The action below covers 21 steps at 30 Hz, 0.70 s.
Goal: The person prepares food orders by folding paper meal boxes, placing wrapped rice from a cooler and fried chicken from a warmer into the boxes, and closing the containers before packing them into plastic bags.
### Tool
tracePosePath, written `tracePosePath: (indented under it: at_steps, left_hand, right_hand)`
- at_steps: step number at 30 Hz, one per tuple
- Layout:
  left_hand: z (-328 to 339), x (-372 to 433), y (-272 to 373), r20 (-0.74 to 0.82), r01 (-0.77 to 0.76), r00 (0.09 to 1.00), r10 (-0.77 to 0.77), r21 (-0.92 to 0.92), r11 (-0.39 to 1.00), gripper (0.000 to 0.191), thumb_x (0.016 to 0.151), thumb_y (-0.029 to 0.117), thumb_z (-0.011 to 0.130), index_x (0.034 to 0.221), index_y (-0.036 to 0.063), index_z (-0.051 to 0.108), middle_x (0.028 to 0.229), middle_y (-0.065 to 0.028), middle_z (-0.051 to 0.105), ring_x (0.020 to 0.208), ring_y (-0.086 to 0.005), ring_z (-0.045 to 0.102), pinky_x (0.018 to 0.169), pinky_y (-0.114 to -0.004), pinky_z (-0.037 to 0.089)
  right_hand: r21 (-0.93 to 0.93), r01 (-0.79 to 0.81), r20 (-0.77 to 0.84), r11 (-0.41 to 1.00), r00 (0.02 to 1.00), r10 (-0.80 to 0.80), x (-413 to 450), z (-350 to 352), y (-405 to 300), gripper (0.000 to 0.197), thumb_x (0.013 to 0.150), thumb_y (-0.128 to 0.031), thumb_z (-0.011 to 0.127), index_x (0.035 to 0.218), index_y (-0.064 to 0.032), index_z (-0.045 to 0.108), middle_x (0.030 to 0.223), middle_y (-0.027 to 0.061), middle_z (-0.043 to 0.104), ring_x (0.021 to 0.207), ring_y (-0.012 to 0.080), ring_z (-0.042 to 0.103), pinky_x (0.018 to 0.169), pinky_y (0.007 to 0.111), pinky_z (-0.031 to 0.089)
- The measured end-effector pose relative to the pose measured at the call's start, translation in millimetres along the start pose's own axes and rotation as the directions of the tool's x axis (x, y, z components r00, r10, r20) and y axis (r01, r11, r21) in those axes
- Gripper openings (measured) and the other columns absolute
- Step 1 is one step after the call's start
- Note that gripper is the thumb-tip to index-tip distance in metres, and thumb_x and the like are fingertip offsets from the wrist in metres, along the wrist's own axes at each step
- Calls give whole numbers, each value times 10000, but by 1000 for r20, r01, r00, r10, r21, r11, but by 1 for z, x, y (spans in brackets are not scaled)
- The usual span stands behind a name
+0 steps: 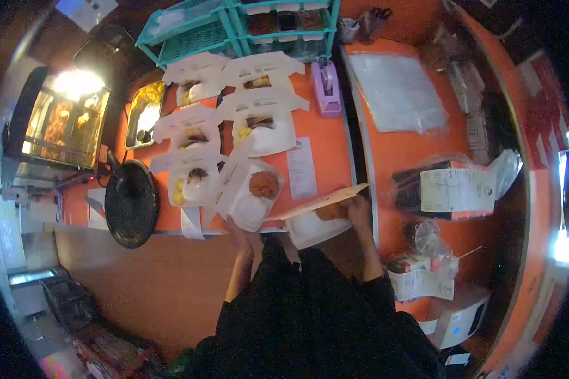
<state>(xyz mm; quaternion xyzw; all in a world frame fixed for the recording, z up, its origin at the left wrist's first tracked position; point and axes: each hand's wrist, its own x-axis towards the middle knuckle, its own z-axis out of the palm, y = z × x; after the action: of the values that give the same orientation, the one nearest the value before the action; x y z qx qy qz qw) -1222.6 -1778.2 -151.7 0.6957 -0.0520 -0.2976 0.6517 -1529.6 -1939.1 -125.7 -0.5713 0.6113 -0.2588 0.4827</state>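
Observation:
My left hand [239,237] is at the near edge of an open white takeaway box [246,211] that holds white rice and a reddish-brown fried piece of food [264,184]. Whether its fingers grip the box is hard to see. With my right hand [359,213] I hold the right side of a second takeaway box [313,232], partly past the counter's front edge. Rice and brown food lie in it, under its tilted lid [325,203]. Several more open boxes, such as one box [265,137] with rice, something yellow and dark food, stand behind and to the left.
A black round pan or lid [132,203] overhangs the front edge at left. Behind it are a metal tray [144,113] and a lit display case [61,123]. A purple tape dispenser [327,90], teal racks [189,35], and wrapped packages [455,189] surround the work area.

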Motion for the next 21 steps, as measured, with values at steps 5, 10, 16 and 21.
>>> tracePosePath:
  at_steps: [5, 10, 16, 21]
  left_hand:
    - [24, -17, 8, 24, 23, 1000, -15, -348, 937, 567, 974, 400, 305, 1371, -4, 284, 1339, -174, 395, 1190, -276, 432, 1004, -367, 335]
    - [7, -12, -2, -48, -158, 982, 181, 305, 939, 505, 981, 345, 314, 1310, -36, 361, 1297, -205, 382, 1202, -291, 382, 1009, -364, 296]
    - [8, -21, -3, 89, -431, 897, 432, 387, 815, 437, 975, 278, 365, 1251, -60, 385, 1128, -196, 399, 1079, -315, 408, 964, -387, 315]
    - [-38, 0, -40, 74, -318, 946, 315, 392, 863, 448, 961, 289, 393, 1273, -30, 353, 1135, -163, 408, 1057, -281, 427, 922, -377, 355]
  right_hand:
    - [-72, 275, -116, 959, 952, -282, 14, 4, -8, 274, 884, -218, 524, 1018, -1, 625, 955, 186, 639, 896, 362, 608, 809, 403, 473]
    - [-340, 288, -98, 895, 936, -338, 10, 2, -46, 269, 907, -231, 508, 970, 3, 623, 972, 181, 621, 894, 342, 595, 780, 372, 465]
    - [-771, 354, 24, 530, 847, -531, 5, -21, -52, 346, 912, -287, 482, 1002, 20, 612, 1002, 225, 612, 904, 390, 592, 766, 453, 460]
    - [-674, -87, 100, 733, 973, 207, -7, -52, -195, 307, 908, -251, 486, 975, 25, 601, 773, 161, 638, 700, 318, 627, 693, 407, 479]
